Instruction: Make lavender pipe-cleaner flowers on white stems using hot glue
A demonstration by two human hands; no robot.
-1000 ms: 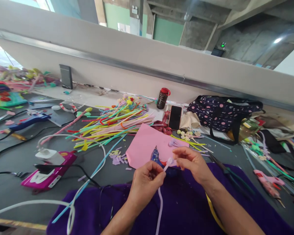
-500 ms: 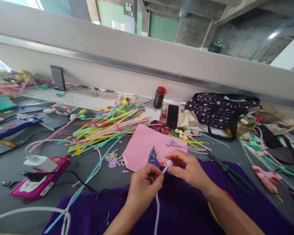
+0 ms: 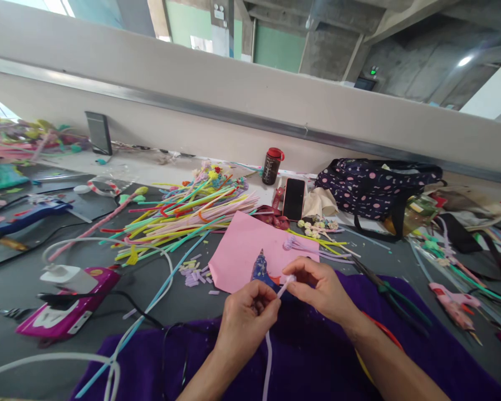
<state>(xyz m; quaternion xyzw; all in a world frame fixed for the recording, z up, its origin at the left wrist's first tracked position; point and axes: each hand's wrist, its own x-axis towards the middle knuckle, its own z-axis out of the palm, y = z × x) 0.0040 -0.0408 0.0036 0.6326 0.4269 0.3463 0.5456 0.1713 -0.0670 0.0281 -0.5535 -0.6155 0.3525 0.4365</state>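
My left hand (image 3: 247, 317) is closed in a pinch on a pale lavender pipe cleaner (image 3: 268, 365), whose long tail hangs down over the purple cloth (image 3: 313, 362). At its upper end is a small curled lavender head, and the fingers of my right hand (image 3: 320, 289) close on that tip. Just behind both hands, a blue hot glue gun (image 3: 259, 271) rests partly on a pink sheet (image 3: 237, 245), nozzle pointing up and away; my hands hide part of it. A finished-looking lavender piece (image 3: 292, 243) with a curled head lies on the sheet's right side.
Colourful pipe cleaners (image 3: 183, 220) are heaped behind left, with cut bits (image 3: 194, 274) near the sheet. Pliers (image 3: 394, 301) lie at right, by a pink glue gun (image 3: 455, 306). A magenta power strip (image 3: 69, 306) with cables sits left. A phone (image 3: 294, 199), bottle (image 3: 271, 167) and bag (image 3: 371, 189) stand behind.
My right fingers have shifted slightly and now cover more of the curled head. My left hand has barely moved and keeps its pinch.
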